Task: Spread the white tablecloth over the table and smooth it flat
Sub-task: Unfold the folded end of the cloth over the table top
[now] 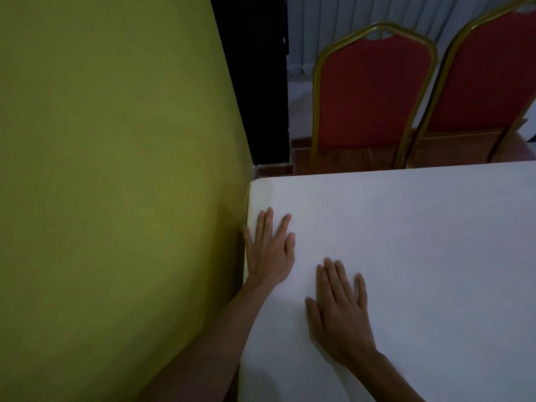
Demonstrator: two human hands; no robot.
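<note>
White tablecloth (pixel 406 242) flat beneath spread fingers of left hand (pixel 268 250) and right hand (pixel 338 309)

1. The tablecloth (pixel 420 256) lies over the table, filling the right of the view.
2. The wall (pixel 116 169) stands against the table's left edge.
3. The left hand (pixel 268 250) rests flat on the cloth, by that edge.
4. The right hand (pixel 339 311) lies flat just right, nearer.
5. Two chairs (pixel 374 94) stand behind the far edge.

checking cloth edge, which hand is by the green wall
The left hand, flat on the white tablecloth, beside the yellow-green wall; the right hand lies further in.
</note>
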